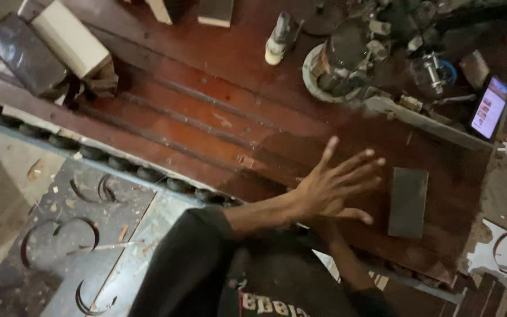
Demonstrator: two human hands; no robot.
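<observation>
Left hand (333,191) spread wide, empty, hovering just beside the dark flat block (408,202) lying on the red-brown workbench (218,126); right hand mostly hidden under it, grip can't tell; block looks stiff, fairly heavy, best pinched by its long edges.

Bare red-brown bench top (206,111) left of the hand (330,188); dark flat block (408,201) just right, tool clutter (371,53) beyond.

The left hand (335,188) is covering our right hand, so its fingers are staying hidden. The machine parts (359,53) are looking too blurred to identify.
</observation>
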